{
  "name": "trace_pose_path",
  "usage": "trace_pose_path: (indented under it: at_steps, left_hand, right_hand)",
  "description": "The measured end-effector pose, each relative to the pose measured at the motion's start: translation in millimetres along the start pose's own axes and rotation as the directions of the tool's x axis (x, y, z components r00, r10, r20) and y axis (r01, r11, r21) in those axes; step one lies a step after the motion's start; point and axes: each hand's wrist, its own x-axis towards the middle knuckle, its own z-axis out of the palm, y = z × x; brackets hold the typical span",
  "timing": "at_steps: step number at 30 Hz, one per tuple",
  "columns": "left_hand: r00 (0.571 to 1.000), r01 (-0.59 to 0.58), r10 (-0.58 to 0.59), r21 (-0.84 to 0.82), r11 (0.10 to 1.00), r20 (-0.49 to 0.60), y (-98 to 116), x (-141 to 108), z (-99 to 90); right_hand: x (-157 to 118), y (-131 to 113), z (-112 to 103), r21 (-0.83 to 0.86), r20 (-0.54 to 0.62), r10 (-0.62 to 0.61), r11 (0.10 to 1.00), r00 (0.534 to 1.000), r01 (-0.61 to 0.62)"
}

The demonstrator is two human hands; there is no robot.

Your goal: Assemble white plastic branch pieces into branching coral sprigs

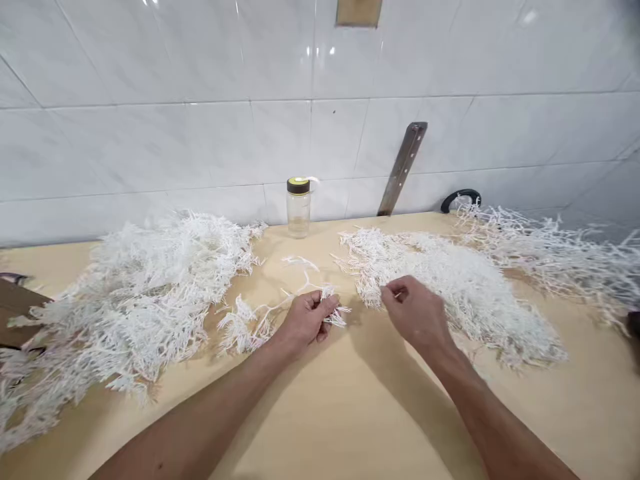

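Observation:
My left hand [306, 321] pinches a small white, finely branched plastic sprig [337, 318] between thumb and fingers, above the middle of the table. From behind that hand a thin white stem with feathery tips [241, 327] trails left over the tabletop. My right hand [417, 312] is closed at the near left edge of a flat pile of white sprigs [445, 267]. Its thumb and index finger are pinched together; whether a sprig is between them cannot be made out. The two hands are apart.
A large heap of white sprigs [160, 293] covers the left side; looser branches [555, 253] lie far right. Against the tiled wall [220, 147] stand a clear bottle [299, 217] and a leaning metal bar [403, 170]. A black curved object [454, 197] and a brown box [17, 313] are also there.

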Motion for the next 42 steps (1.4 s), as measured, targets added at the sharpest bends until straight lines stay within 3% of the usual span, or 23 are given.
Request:
trace_pose_path:
  at_steps: [4, 8, 11, 13, 16, 25, 30, 32, 35, 38, 42]
  left_hand:
    - [1.000, 0.019, -0.018, -0.074, 0.997, 0.008, -5, 1, -2.4]
    - [0.999, 0.026, -0.022, -0.121, 0.992, 0.031, -6, 2, -3.1]
    - [1.000, 0.006, -0.002, -0.131, 0.991, 0.029, -6, 3, -3.3]
    - [1.000, 0.001, 0.001, -0.129, 0.992, 0.017, -6, 3, -3.6]
    - [1.000, 0.008, -0.005, -0.121, 0.993, 0.025, -6, 3, -4.3]
    - [0.999, 0.018, -0.014, -0.081, 0.997, 0.052, -5, 3, -4.5]
    - [0.997, 0.022, -0.016, -0.087, 0.996, 0.072, -4, 2, -5.3]
    - [0.997, 0.035, -0.027, -0.101, 0.994, 0.073, -3, 2, -5.5]
    - [0.997, 0.038, -0.029, -0.125, 0.991, 0.076, -2, 2, -5.9]
    - [0.996, 0.027, -0.016, -0.131, 0.991, 0.088, -2, 2, -6.3]
    - [0.997, 0.019, -0.010, -0.112, 0.994, 0.079, -4, 3, -6.5]
  right_hand:
    - [15, 21, -16, -0.099, -0.133, 0.044, 0.993, 0.990, -0.058]
    - [13, 21, -16, -0.072, -0.223, -0.127, 0.991, 0.967, 0.113]
    - [-4, 3, -5, 0.183, -0.048, -0.235, 0.953, 0.971, 0.240]
    - [-17, -11, 5, 0.310, 0.098, -0.290, 0.918, 0.952, 0.248]
    - [-32, -27, 18, 0.367, 0.234, -0.328, 0.902, 0.915, 0.229]
    - [-35, -28, 25, 0.463, 0.302, -0.254, 0.882, 0.919, 0.092]
    - [-32, -28, 23, 0.537, 0.443, -0.173, 0.837, 0.880, -0.106]
    - [-31, -27, 23, 0.536, 0.465, -0.162, 0.834, 0.871, -0.131]
    - [-32, -27, 24, 0.519, 0.391, -0.201, 0.854, 0.898, -0.035]
    - [-35, -28, 27, 0.477, 0.256, -0.298, 0.867, 0.920, 0.148]
    - [-38, -29, 31, 0.391, 0.083, -0.423, 0.846, 0.902, 0.361]
